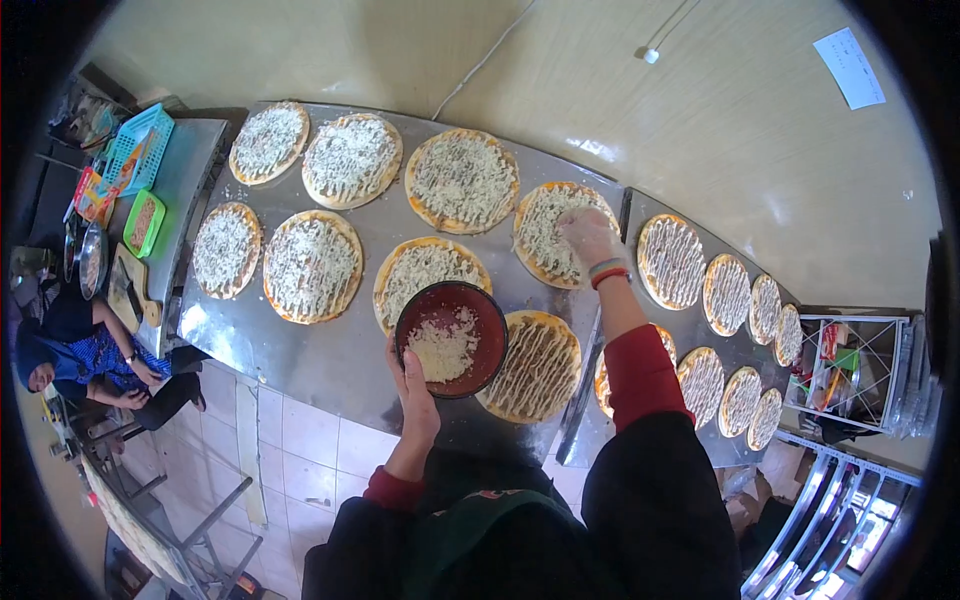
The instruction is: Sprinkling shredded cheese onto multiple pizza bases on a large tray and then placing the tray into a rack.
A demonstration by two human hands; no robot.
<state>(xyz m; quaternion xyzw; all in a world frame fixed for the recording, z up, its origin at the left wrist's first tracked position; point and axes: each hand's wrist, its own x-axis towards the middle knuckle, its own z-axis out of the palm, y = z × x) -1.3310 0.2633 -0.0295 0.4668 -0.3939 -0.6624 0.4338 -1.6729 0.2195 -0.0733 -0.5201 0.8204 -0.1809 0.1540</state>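
Observation:
My left hand [416, 405] grips the near-left rim of a round bowl [491, 352], dark outside and reddish inside, with grated cheese [442, 346] in it. The bowl overlaps a cheese-topped pizza [429, 271] and the edge of a pizza with only sauce stripes [534, 367]. In a clear plastic glove, my right hand [589, 236] is over the right side of another pizza [551, 225], which bears grated cheese over its stripes. Whether cheese is between those fingers is hidden. Colored bands circle the right wrist.
Several cheese-covered pizzas [313, 266] lie leftward on the metal table [330, 367]. Several striped pizzas [670, 262] are on the adjoining right table. At far left sit a person [112, 360], a cutting board with a knife [129, 289], a green tub [144, 223] and a turquoise basket [140, 154].

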